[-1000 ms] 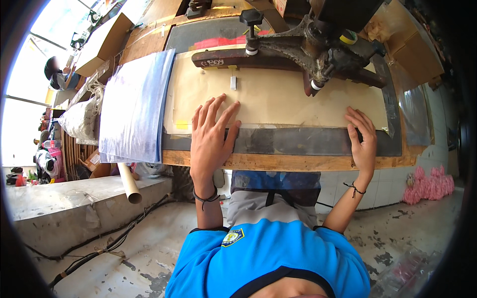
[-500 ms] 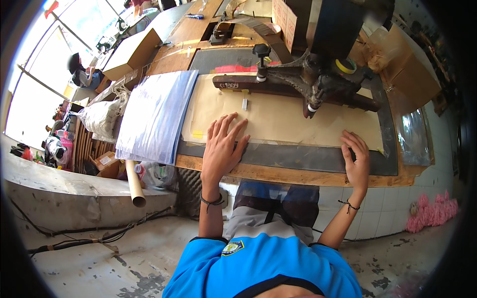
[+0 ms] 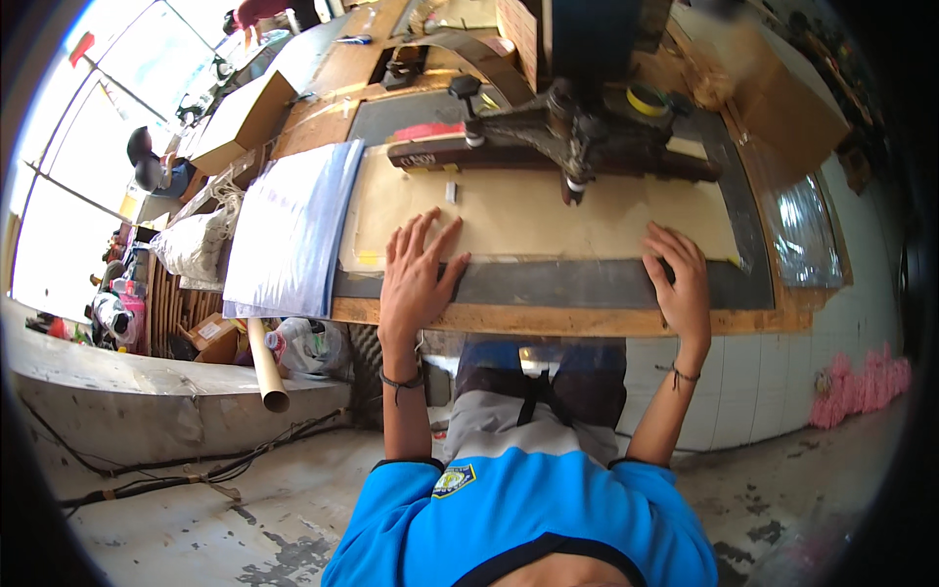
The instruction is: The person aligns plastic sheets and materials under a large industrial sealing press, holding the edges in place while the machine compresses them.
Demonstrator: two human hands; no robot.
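Observation:
My left hand (image 3: 416,279) lies with fingers spread on the near left part of a tan sheet (image 3: 567,220). On the sheet's near right edge rests my right hand (image 3: 680,279), its fingers loosely bent and apart. Neither hand grips anything. A small whitish-grey block (image 3: 451,192) sits on the sheet just beyond my left fingertips. Over the far part of the sheet runs a long dark metal bar (image 3: 548,162), carried by a machine head (image 3: 582,132) with a black knob. A dark grey mat (image 3: 567,282) lies under the sheet.
A stack of clear plastic sheets (image 3: 293,230) lies left of the tan sheet. Yellow tape (image 3: 646,101) hangs at the machine head. Plastic packaging (image 3: 807,240) and a cardboard box (image 3: 792,108) are at the right. A cardboard tube (image 3: 264,367) leans at lower left. Another person (image 3: 147,161) sits far left.
The whole view has shifted, so the table appears higher and further left. Relative to the sheet and the bar, my hands show no clear movement.

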